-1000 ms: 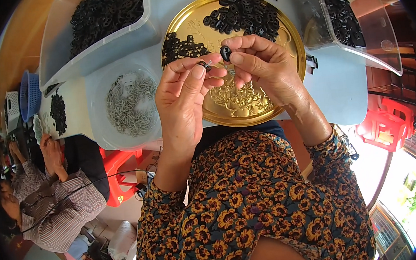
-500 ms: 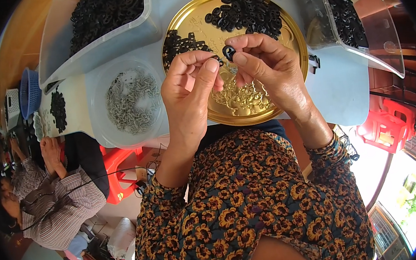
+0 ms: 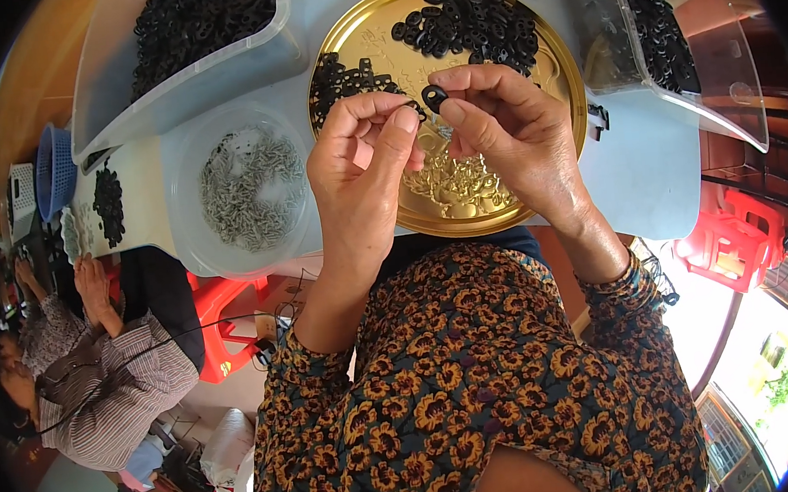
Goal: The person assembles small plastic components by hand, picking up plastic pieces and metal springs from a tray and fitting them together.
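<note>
A dark teal blouse (image 3: 409,413) with orange-yellow flowers (image 3: 439,402) fills the lower centre of the frame, purple buttons (image 3: 485,394) down its front, matching sleeves (image 3: 622,306) ending on the forearms (image 3: 333,306), dark cloth (image 3: 521,242) at the waist

we look down from the wearer's head, through the left of two fisheye cameras worn side by side. our view is upright and unmirrored, its left being the wearer's left. closest to us, a flowered shirt (image 3: 461,371) fills the lower middle; beyond it, the left hand (image 3: 359,169) and right hand (image 3: 526,145) sit near, above the middle, over a table (image 3: 636,178) seen steeply from above. the lens reaches so wide that a co-worker (image 3: 121,392) lies sideways toward the dark, curving left rim and a red stool (image 3: 715,246) leans at the right.
</note>
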The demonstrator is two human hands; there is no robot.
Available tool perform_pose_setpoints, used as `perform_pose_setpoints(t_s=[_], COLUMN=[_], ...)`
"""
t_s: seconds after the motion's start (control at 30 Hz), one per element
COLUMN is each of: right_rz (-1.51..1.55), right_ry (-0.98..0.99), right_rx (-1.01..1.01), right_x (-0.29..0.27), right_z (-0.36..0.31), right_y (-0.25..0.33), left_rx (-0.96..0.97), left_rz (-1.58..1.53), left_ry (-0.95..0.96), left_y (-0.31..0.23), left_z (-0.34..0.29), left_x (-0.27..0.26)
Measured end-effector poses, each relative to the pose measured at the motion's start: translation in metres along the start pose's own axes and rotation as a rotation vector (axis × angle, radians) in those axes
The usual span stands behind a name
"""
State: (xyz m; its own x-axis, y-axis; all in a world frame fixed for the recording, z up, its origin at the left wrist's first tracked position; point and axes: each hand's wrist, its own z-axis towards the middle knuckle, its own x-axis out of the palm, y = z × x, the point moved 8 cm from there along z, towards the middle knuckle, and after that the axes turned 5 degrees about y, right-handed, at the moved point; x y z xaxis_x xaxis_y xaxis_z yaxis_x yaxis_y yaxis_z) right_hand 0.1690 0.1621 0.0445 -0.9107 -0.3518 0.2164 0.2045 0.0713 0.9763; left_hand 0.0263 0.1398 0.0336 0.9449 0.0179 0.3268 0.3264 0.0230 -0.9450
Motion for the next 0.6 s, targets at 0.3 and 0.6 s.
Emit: perform_pose_setpoints(t_s=[0.3,0.6], right_rz=[0.012,-0.033], right_ry=[-0.052,-0.076], right_rx=[0.020,0.031], right_x=[0.0056,0.0062], right_z=[-0.0007,-0.0017], right_y=[-0.0031,-0.0053], left_rx=[0.004,0.031], left_rz=[-0.063,-0.053], left_ry=[0.002,-0.006], left_y=[0.0041,0.0043], left_z=[-0.0011,-0.0020], left_x=[0.0019,0.0014])
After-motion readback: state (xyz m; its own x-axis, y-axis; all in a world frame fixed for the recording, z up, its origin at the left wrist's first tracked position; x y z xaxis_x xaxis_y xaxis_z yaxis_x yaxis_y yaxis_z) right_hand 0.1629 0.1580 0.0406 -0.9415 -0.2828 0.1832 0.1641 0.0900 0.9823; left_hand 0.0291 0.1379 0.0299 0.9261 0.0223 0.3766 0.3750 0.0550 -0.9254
